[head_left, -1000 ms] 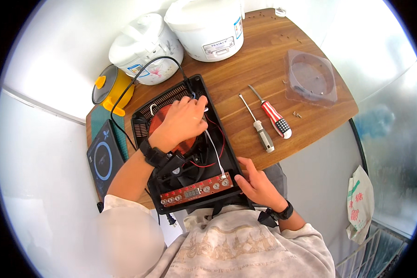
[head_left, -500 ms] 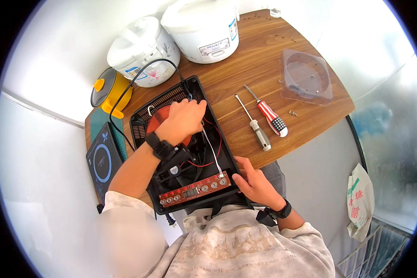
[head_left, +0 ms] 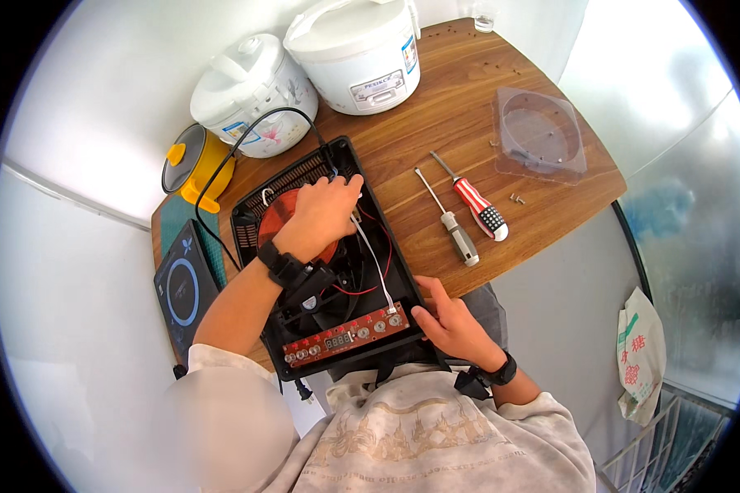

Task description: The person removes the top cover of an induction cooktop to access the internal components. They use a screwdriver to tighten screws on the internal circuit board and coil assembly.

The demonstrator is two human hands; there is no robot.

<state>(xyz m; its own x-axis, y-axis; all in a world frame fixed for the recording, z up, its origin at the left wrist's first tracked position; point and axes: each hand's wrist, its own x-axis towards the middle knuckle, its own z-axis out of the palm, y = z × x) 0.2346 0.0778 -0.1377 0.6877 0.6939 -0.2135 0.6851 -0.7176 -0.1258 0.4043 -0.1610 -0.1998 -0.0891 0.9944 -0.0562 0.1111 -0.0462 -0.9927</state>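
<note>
Black rectangular plastic housing (head_left: 397,278) slants lengthwise far-left beneath left hand (head_left: 319,212); right hand (head_left: 459,330) touches its right rim; neither grip's closure discernible.

A small repair-workshop setting was indicated — an opened black appliance housing (head_left: 397,271), its copper-coloured coil (head_left: 275,218) and circuit board (head_left: 345,335) exposed, was seen at the near edge of a wooden worktop (head_left: 386,148). Two screwdrivers (head_left: 459,238) and loose screws (head_left: 516,198) were laid out beside it, white rice cookers (head_left: 353,62) were stood behind, and the space was bounded by pale wall panels (head_left: 66,255) — plain and smooth.
</note>
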